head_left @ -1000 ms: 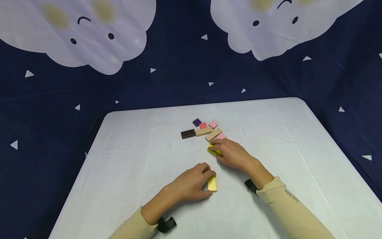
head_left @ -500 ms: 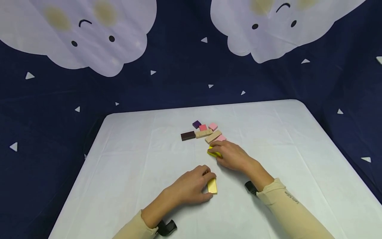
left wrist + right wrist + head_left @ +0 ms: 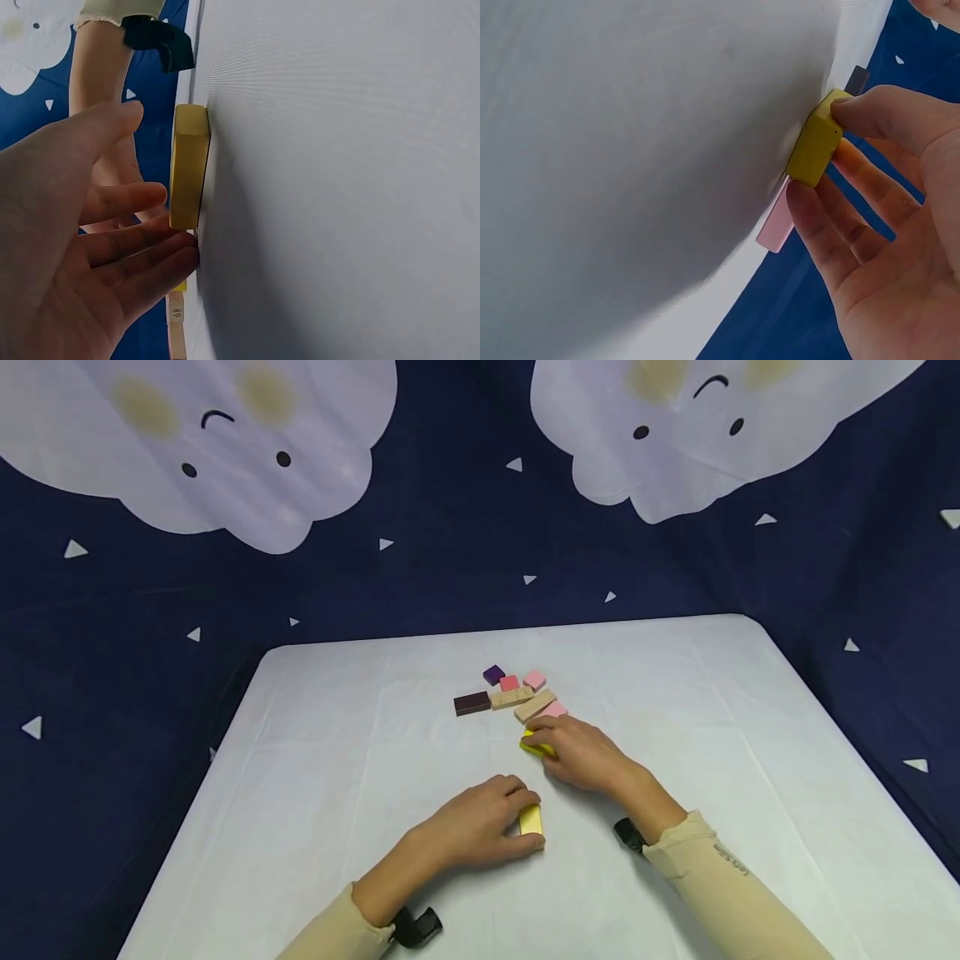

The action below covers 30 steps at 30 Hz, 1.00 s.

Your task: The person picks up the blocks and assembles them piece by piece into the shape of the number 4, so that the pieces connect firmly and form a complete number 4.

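Note:
My left hand is around a pale yellow block lying on the white table. In the left wrist view its thumb stands apart from this block, and the fingers are extended close to it. Farther off, my right hand pinches a bright yellow block at the table surface. The right wrist view shows the thumb on one end of that yellow block and fingertips at the other. A pink block lies just beyond the right hand, partly covered by it.
Past the hands lie a dark brown block, two light wooden blocks, one flat and one slanted, and small purple, red and pink pieces. A dark blue cloud-print cloth hangs behind the table.
The left thumb has shifted slightly to the right along the near end of the pale yellow block. The right hand keeps its pinch on the bright yellow block; the head view has tilted slightly.

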Tool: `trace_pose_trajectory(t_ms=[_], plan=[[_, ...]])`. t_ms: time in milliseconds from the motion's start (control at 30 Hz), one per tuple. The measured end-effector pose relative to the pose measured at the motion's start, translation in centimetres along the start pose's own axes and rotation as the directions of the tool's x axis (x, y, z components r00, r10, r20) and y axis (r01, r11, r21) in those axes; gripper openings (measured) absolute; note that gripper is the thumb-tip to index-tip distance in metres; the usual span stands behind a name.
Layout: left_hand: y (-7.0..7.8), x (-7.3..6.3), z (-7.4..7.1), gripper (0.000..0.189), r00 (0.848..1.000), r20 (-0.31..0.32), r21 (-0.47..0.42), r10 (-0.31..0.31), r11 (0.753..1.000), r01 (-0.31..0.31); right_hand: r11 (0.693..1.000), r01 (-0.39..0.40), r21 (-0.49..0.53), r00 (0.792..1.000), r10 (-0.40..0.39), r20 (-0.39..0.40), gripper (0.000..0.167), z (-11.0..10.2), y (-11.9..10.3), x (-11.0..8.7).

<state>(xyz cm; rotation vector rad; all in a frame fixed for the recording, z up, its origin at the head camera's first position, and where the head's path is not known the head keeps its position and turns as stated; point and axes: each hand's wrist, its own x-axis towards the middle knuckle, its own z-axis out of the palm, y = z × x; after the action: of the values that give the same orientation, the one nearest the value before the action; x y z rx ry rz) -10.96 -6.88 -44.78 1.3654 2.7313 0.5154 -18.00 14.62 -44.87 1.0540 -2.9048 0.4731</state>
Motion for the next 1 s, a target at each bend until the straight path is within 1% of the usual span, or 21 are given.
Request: trace_pose_trajectory(t_ms=[133, 233, 433, 567, 700, 833, 1000], plan=[[-0.1, 0.2, -0.1, 0.046, 1.0, -0.004, -0.002, 0.007, 1.0, -0.007, 1.0, -0.002, -0.002, 1.0, 0.002, -0.002, 0.033, 0.0, 0.1, -0.1], [-0.4, 0.3, -0.1, 0.045, 1.0, 0.009, -0.006, -0.003, 1.0, 0.003, 1.0, 0.005, -0.003, 1.0, -0.005, -0.008, 0.033, 0.1, 0.1, 0.0], [-0.9, 0.5, -0.1, 0.04, 0.998, 0.022, -0.071, -0.059, 0.996, 0.061, 1.0, 0.005, -0.005, 1.0, -0.005, -0.015, 0.032, 0.1, 0.1, 0.1], [-1.2, 0.7, -0.2, 0.034, 0.994, 0.024, -0.102, -0.109, 0.989, 0.111, 1.0, 0.0, 0.006, 1.0, 0.0, -0.009, 0.034, 0.2, 0.0, 0.2], [-1.6, 0.9, -0.1, 0.029, 0.99, 0.033, -0.156, -0.138, 0.978, 0.141, 1.0, -0.003, 0.008, 1.0, 0.003, 0.003, 0.034, 0.3, 0.0, 0.1], [-2.1, 1.1, 0.0, 0.029, 0.989, 0.031, -0.2, -0.144, 0.969, 0.147, 1.0, -0.01, 0.008, 1.0, 0.01, 0.008, 0.034, 0.4, 0.0, 0.0], [-2.9, 1.5, -0.2, 0.028, 0.99, 0.0, -0.218, -0.144, 0.966, 0.141, 1.0, -0.005, 0.01, 1.0, 0.004, 0.002, 0.033, 0.4, 0.1, -0.1]])
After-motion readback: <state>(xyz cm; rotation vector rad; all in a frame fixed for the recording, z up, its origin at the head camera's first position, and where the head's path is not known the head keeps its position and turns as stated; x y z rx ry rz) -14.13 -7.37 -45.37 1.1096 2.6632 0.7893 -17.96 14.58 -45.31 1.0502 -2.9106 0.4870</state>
